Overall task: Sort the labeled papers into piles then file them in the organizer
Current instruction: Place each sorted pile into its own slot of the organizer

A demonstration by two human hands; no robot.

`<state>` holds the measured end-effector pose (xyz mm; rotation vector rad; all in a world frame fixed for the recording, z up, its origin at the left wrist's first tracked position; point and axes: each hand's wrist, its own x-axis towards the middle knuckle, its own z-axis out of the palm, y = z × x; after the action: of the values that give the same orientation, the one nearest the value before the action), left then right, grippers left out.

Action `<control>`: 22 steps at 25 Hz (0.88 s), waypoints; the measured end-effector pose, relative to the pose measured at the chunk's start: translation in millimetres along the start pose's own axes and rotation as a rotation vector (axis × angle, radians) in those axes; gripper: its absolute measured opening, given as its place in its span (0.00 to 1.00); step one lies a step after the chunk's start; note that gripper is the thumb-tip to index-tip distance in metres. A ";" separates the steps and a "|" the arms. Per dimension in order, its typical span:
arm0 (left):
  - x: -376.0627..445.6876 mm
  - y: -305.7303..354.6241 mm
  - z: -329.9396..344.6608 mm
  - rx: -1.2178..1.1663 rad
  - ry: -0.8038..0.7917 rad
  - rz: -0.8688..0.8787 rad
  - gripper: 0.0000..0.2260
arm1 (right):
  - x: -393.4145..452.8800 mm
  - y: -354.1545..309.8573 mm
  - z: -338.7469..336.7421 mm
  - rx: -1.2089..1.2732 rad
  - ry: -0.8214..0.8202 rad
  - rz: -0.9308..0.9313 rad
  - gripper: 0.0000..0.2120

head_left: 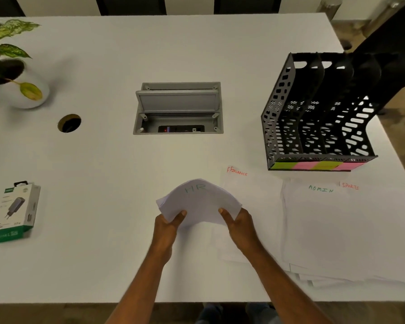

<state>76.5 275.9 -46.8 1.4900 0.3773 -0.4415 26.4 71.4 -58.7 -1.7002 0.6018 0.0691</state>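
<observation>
Head view
Landmark: the black organizer (313, 113), standing on the right side of the white bench (126, 54), with four slots and green and pink sticky labels along its front edge.
HR papers (200, 202): a small stack lifted off the bench, bowed upward in the middle, left of and nearer than the organizer.
Left hand (167, 228): grip clenched on the stack's left near corner, thumb on top.
Right hand (237, 226): grip clenched on the stack's right near corner, thumb on top.
Finance pile (243, 183): flat on the bench, just left of the organizer's front.
Admin pile (320, 218): flat, directly in front of the organizer.
Sports pile (372, 206): flat beside the Admin pile, on its right.
Cable box (178, 108): lid open, well left of the organizer.
Potted plant (12, 73): far left corner.
Charger box (15, 211): far left, near edge.
</observation>
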 end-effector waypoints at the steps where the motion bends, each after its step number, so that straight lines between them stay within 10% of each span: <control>1: -1.5 -0.3 2.4 -0.010 0.019 -0.003 0.19 | -2.0 -1.5 -1.7 -0.026 -0.013 -0.007 0.14; 17: 8.2 48.3 224.0 0.043 -0.126 0.041 0.06 | 10.6 -24.1 -247.2 -0.226 0.157 0.019 0.14; 22: 11.9 49.4 272.0 -0.009 0.080 0.083 0.06 | 28.3 -37.5 -299.9 -0.163 0.443 -0.008 0.07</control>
<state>103.8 5.2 3.6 1.5123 0.3779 -0.3146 -17.3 -214.5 33.7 -1.8899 0.9371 -0.2780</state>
